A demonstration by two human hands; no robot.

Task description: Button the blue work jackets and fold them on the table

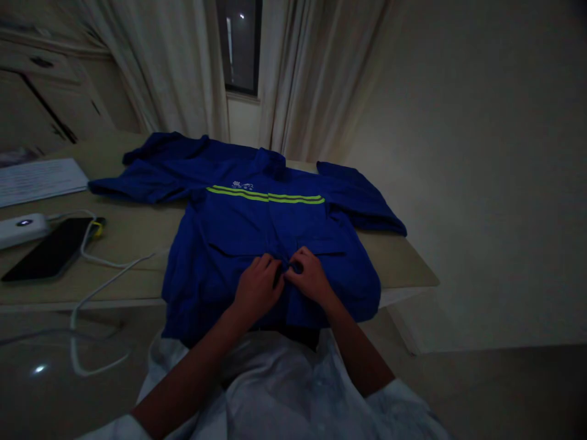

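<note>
A blue work jacket (233, 223) lies front up over the table, its collar at the far side and its hem hanging over the near edge. Yellow-green stripes cross the chest below a small white print. My left hand (260, 282) and my right hand (309, 273) meet at the front opening, between the two lower pocket flaps. Both have their fingers pinched on the jacket's front edges, the fingertips nearly touching. Whether a button or snap lies between them is too dark and small to tell. The sleeves spread out to either side.
To the left on the table (132, 229) are a black phone (50, 250), a white power bank (22, 230), a white cable (112, 282) and printed papers (41, 179). Curtains (192, 67) and a narrow window (241, 46) stand behind; a wall (481, 171) rises at the right.
</note>
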